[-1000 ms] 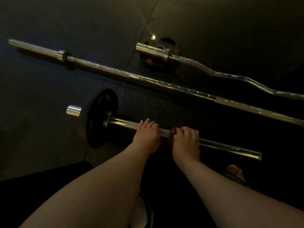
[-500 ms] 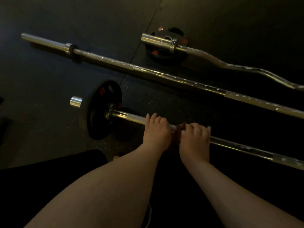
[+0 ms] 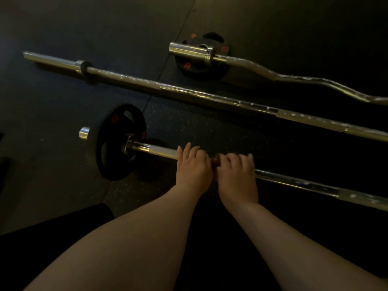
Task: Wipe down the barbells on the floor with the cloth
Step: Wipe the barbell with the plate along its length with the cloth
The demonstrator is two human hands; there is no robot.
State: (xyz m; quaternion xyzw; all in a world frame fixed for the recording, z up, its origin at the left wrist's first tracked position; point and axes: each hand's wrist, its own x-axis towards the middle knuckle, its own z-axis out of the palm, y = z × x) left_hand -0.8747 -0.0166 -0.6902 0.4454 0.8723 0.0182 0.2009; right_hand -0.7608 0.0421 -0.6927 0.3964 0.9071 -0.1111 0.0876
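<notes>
Three bars lie on the dark floor. The nearest barbell [image 3: 298, 182] carries a black plate [image 3: 117, 141] at its left end. My left hand [image 3: 193, 166] rests on its shaft with the fingers laid over it. My right hand [image 3: 236, 173] sits just to the right, closed over the shaft, with a bit of dark reddish cloth [image 3: 216, 162] showing between the two hands. Most of the cloth is hidden. Behind lies a long straight barbell [image 3: 189, 94], and farthest back a curl bar [image 3: 294, 77] resting on a flat plate [image 3: 201, 57].
The floor is dark rubber matting with a seam [image 3: 168, 59] running away from me. My dark-clothed knee [image 3: 52, 227] fills the lower left. White specks dot the shafts and the mat near the nearest bar.
The view has shifted, so the bars sit further right and lower in frame. Both hands stay together on the nearest shaft, at about the same distance from the plate.
</notes>
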